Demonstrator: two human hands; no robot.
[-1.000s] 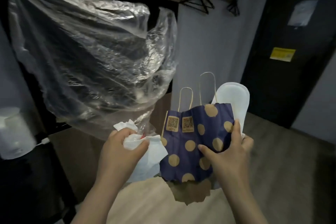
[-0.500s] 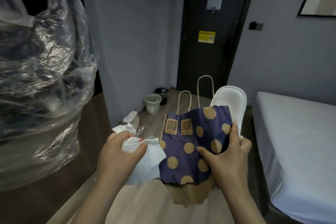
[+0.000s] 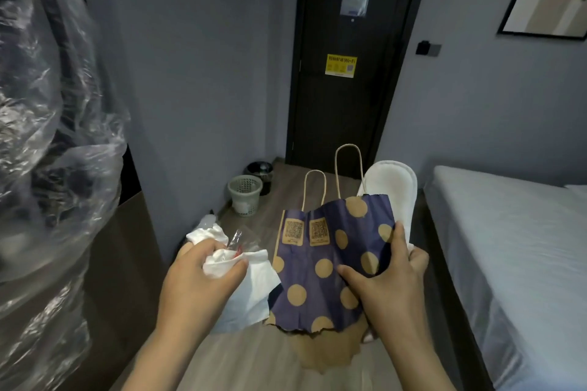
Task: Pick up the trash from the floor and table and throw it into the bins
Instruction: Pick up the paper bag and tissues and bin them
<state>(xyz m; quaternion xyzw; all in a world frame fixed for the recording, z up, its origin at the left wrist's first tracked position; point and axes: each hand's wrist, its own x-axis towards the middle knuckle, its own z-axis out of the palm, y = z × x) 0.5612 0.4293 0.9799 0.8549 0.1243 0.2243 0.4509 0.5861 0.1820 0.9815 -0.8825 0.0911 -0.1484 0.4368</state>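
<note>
My left hand (image 3: 197, 282) grips a wad of white tissues (image 3: 254, 276) together with a clear plastic wrapper (image 3: 238, 238). My right hand (image 3: 390, 289) holds a torn navy paper bag with tan dots (image 3: 320, 263) and, behind it, a white slipper (image 3: 397, 187). Both hands are raised in front of me. On the floor by the left wall stands a pale mesh bin (image 3: 245, 195), with a black bin (image 3: 261, 170) just behind it near the door.
A large sheet of clear plastic (image 3: 47, 136) hangs at the left over dark furniture. A bed with a white sheet (image 3: 508, 247) fills the right side. A dark door (image 3: 346, 57) stands ahead. More trash (image 3: 208, 220) lies on the wooden floor by the wall.
The view has swung right, away from the plastic sheet, toward the door, the bins and the bed, which look nearer. Both hands hold the same items as before.
</note>
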